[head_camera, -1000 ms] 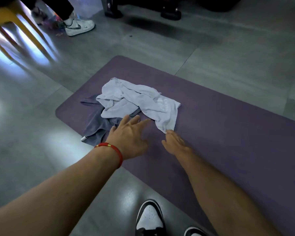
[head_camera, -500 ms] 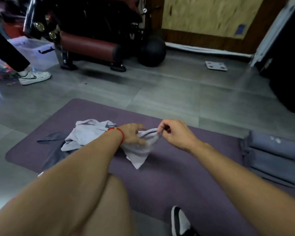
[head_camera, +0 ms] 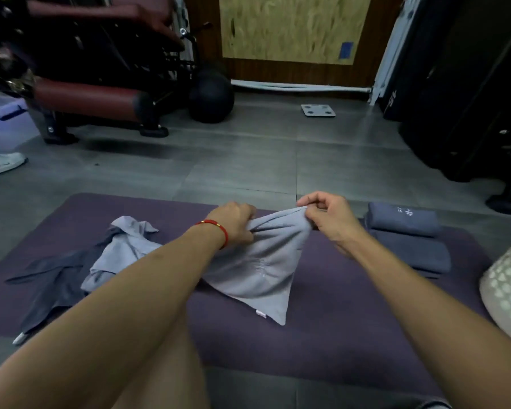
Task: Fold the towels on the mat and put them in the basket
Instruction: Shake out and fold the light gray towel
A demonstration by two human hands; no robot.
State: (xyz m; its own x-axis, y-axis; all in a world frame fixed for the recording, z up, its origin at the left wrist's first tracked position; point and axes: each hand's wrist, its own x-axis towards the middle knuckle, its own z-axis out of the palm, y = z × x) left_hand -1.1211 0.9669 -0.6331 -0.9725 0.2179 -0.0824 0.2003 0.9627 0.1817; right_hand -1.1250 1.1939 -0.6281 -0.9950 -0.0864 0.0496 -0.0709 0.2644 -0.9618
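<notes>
Grey tiled floor [head_camera: 248,160], purple mat [head_camera: 322,326] on it. Both my hands hold one light grey towel [head_camera: 257,270] up off the mat: left hand [head_camera: 233,222] bunches its top edge, right hand [head_camera: 328,214] pinches the corner in its fingers [head_camera: 307,208]. More crumpled towels [head_camera: 80,261] lie left on mat. Folded dark towels [head_camera: 407,231] stacked at right, white basket [head_camera: 508,287] beside them.

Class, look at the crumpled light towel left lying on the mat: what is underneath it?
A dark grey towel lies under the crumpled light towel, spreading out to its left on the mat. How far it reaches beneath is covered.
</notes>
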